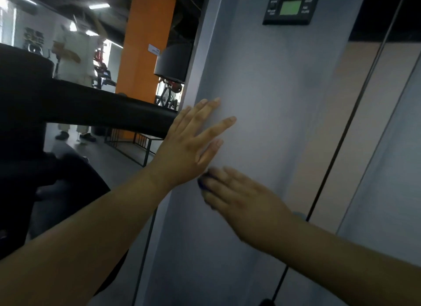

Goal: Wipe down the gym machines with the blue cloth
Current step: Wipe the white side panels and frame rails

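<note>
Behind the machine is a dim gym with lights on the ceiling. A big orange pillar (148, 32) stands there, and a person in pale clothes (75, 55) is far back by other machines.

Right in front of me is the tall grey panel (262, 78) of a gym machine. It fills most of what I see. A fat black padded arm (91, 105) sticks out on the left side. A thin dark cable (355, 105) runs down on the right.

My left hand (189, 144) lies flat on the grey panel, with its fingers (218, 125) straight and spread apart. It holds nothing.

My right hand (246, 201) is just below it and looks blurry. Its fingers lie flat and close together, pressing the blue cloth (201, 182) on the panel. Only a small bit of the cloth peeks out by my fingertips, right next to my left hand.

High up is a little black box with a green screen (290, 7).

I think I am in the middle of wiping this panel. Next I should rub the cloth over the parts above and beside my hands. I would need to lift my left hand so it does not leave marks.
</note>
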### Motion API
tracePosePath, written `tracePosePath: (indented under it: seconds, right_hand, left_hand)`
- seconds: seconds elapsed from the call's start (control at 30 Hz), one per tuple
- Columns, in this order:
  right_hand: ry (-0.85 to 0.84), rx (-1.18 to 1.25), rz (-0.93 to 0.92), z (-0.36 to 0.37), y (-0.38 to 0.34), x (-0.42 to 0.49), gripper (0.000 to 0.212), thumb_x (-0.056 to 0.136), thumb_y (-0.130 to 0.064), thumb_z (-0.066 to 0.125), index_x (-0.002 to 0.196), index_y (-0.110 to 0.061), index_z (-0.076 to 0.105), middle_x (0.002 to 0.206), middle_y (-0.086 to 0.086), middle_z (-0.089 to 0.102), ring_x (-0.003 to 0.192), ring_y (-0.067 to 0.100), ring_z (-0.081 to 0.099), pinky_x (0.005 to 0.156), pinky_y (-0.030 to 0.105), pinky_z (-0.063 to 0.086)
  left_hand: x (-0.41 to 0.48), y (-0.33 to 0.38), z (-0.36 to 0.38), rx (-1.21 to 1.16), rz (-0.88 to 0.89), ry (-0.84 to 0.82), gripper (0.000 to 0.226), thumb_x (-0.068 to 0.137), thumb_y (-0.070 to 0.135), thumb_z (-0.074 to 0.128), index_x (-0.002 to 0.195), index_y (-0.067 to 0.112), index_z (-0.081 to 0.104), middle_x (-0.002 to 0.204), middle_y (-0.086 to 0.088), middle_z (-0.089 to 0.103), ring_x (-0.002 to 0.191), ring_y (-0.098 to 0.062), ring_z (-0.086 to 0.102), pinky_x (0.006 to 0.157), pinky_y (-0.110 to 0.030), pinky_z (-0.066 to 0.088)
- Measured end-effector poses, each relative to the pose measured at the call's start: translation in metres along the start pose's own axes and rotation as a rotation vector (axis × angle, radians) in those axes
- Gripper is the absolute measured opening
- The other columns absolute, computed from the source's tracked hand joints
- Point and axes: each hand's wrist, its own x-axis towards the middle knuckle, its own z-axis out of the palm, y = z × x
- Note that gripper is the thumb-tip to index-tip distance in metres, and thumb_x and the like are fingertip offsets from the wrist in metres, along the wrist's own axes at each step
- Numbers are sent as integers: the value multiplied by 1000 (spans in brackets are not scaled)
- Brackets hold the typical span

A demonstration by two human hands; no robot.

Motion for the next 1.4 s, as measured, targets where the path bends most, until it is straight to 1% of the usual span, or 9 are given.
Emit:
tracePosePath:
  seconds: [0.17,0.37,0.47,0.63,0.77,0.9,1.03,1.17,1.4]
  right_hand:
    - [-96,-36,-232,21,-23,-5,43,116,-22,36,143,-13,69,159,12,56,151,35,47,135,52,17]
    - [46,-24,-43,8,-5,6,59,116,-17,14,149,-7,62,162,16,52,155,39,41,133,52,20]
    - [-65,-15,-198,28,-34,-6,55,119,-18,21,137,-11,73,153,13,62,146,36,53,133,52,23]
    - [46,20,33,18,-22,15,49,115,-17,29,153,-6,58,165,17,48,157,39,38,132,54,21]
    - [-32,-1,-142,39,-50,14,48,114,-15,30,138,-8,71,155,15,59,148,37,49,132,54,21]
    - [83,98,6,44,-46,27,47,114,-13,32,152,2,57,164,24,48,154,43,41,130,57,23]
    - [-39,74,-181,65,-74,23,44,114,-14,36,144,-4,67,157,18,57,148,40,49,130,57,24]
    - [77,103,-27,49,-49,48,50,110,-14,32,152,-2,58,160,20,52,150,43,44,133,57,15]
    - [86,140,-120,67,-60,59,42,113,-9,38,134,-1,73,144,20,67,136,42,59,127,56,30]
  left_hand:
    - [2,3,-1,15,6,-20,52,116,33,51,167,28,43,180,-8,24,168,-30,18,132,-62,19]
    - [2,3,-3,34,28,-30,53,117,30,51,169,29,41,181,-5,23,168,-25,19,133,-62,17]
    - [3,5,-1,19,21,-42,53,117,31,50,169,28,41,181,-4,23,168,-26,19,132,-64,17]
    - [1,5,-4,23,16,-55,53,118,32,46,170,28,38,182,-5,21,169,-25,16,133,-64,14]
    - [4,7,-2,6,18,-56,52,118,31,47,169,27,39,181,-6,22,169,-25,17,133,-64,14]
    - [3,3,-5,8,24,-52,51,118,33,47,169,27,40,180,-6,24,168,-25,19,133,-63,15]
    - [5,4,-3,-2,24,-60,52,118,33,47,169,27,39,180,-6,24,168,-26,19,132,-65,16]
    - [2,4,-4,-1,22,-54,52,118,33,47,169,27,40,180,-7,24,168,-27,20,131,-65,16]
    - [2,6,-2,10,17,-52,51,119,33,45,169,24,40,180,-9,25,168,-28,20,131,-66,16]
